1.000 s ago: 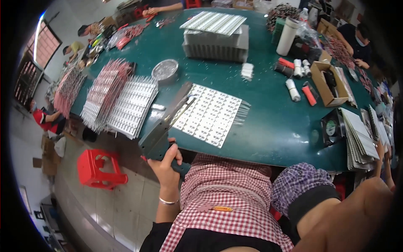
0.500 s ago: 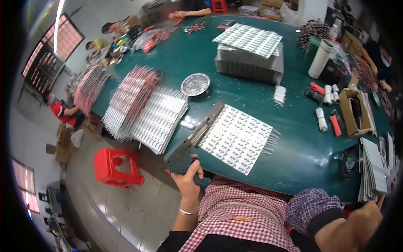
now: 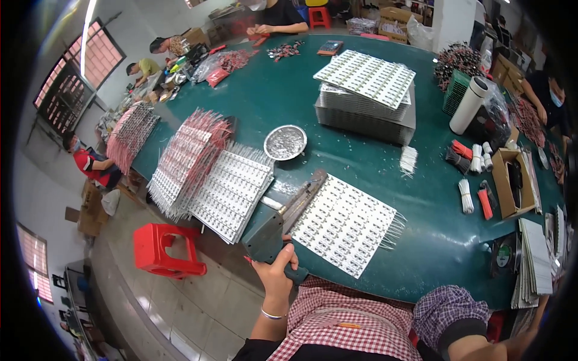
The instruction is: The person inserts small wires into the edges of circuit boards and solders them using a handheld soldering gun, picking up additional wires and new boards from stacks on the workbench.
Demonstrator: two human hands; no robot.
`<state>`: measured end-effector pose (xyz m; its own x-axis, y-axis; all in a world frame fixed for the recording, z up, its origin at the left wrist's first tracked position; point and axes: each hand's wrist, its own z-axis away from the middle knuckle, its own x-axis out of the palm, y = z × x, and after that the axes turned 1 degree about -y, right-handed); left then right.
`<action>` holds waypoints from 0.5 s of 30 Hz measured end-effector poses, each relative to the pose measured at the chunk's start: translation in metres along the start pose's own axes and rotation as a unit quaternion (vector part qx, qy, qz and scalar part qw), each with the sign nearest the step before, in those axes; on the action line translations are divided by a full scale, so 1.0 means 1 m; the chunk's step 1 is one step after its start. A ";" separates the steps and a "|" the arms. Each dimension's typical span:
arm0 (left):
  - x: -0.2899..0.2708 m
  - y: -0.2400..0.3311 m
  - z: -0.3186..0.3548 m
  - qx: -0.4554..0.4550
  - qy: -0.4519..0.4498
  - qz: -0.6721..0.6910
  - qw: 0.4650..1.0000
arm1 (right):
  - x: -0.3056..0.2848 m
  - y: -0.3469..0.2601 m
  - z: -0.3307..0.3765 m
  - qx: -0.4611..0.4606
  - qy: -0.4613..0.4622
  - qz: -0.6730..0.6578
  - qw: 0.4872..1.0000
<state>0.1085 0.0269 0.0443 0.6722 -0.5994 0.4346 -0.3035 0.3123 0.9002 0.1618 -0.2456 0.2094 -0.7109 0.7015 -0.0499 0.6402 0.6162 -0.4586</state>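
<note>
Our left hand [image 3: 276, 272] is wrapped tight around the handle of a grey lever cutter [image 3: 289, 213] at the near edge of the green table [image 3: 361, 162], its blade along the left side of a white component panel [image 3: 344, 224]. Our right hand is out of view, so its state we cannot tell. We note a round metal bowl [image 3: 285, 142] of small silvery bits behind the cutter, and an open cardboard box [image 3: 516, 183] holding a dark object at right.

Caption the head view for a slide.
Left hand grips a long grey cutter beside a white component panel on a green table.
</note>
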 end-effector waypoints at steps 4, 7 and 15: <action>-0.004 -0.004 -0.004 -0.023 0.006 -0.004 1.000 | -0.003 0.002 -0.003 0.000 -0.007 -0.019 1.000; -0.005 -0.007 -0.008 -0.027 -0.011 -0.004 1.000 | -0.001 0.009 -0.002 0.008 -0.023 -0.031 0.999; -0.009 -0.009 -0.008 -0.004 0.008 0.000 1.000 | 0.011 0.024 0.001 0.028 -0.062 -0.080 0.994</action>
<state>0.1103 0.0357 0.0321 0.6834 -0.5875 0.4334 -0.2971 0.3185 0.9002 0.1692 -0.2239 0.1975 -0.8351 0.5443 -0.0803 0.5016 0.6933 -0.5175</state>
